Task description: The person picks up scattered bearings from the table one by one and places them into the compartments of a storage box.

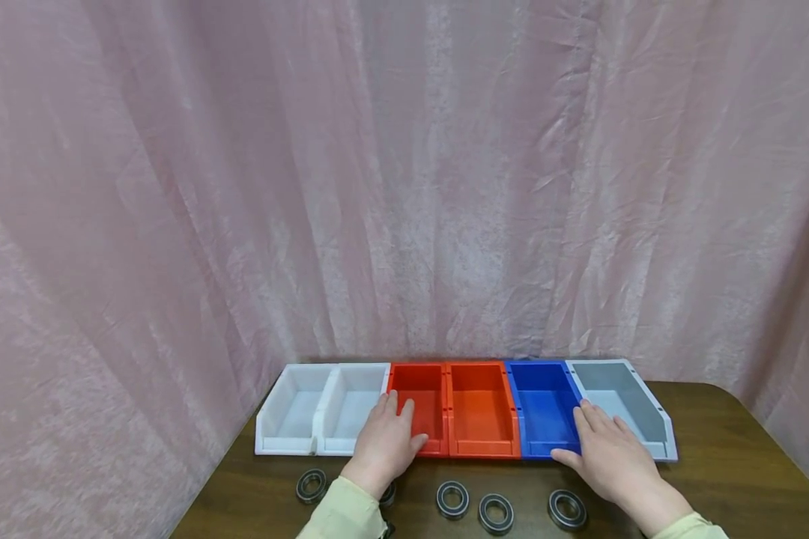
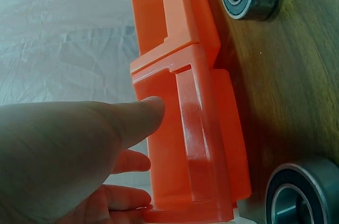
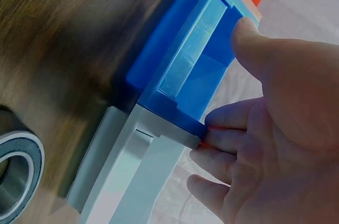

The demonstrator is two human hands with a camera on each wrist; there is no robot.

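My left hand (image 1: 386,442) reaches over the seam between a white bin (image 1: 337,448) and the red bin (image 1: 434,448), fingers spread and thumb toward the red bin's front. In the left wrist view, its fingertips are at the red bin's end wall and the thumb (image 2: 151,112) overlaps the opening. My right hand (image 1: 610,457) lies over the seam of the blue bin (image 1: 539,449) and the grey bin (image 1: 666,448), fingers extended. The right wrist view has its fingertips right at that joint, with the thumb (image 3: 247,32) by the blue rim. Neither hand holds anything.
An orange-red bin (image 1: 484,449) and another white bin (image 1: 283,447) complete the row on the wooden table (image 1: 721,442). Several metal ball bearings (image 1: 440,500) lie in front, some partly hidden by my left arm. A pink curtain (image 1: 404,187) hangs behind.
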